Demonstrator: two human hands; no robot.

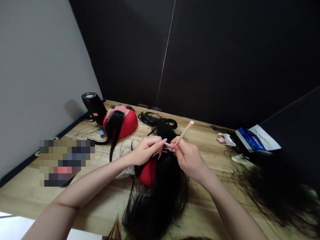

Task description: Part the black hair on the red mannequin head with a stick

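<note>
Here, right hand (191,158) grips stick (185,132); left hand (146,150) closed — maybe on hair (171,176); blue packet (251,140) — white sheet (268,138) protruding.

The tabletop (205,156) shows pale wood grain with a low sheen. Between the fingers (172,146) of the right hand, the thin stick (185,131) looks like smooth, pale wood — matt, with a flat end. Below them, the black hair (167,193) is fine and soft-looking, glossy in places, over a smooth red form (147,174). Left of the fingers, the second red form (130,122) has a smooth, matt surface — the wall (210,63) beyond is dark and smooth.
</note>
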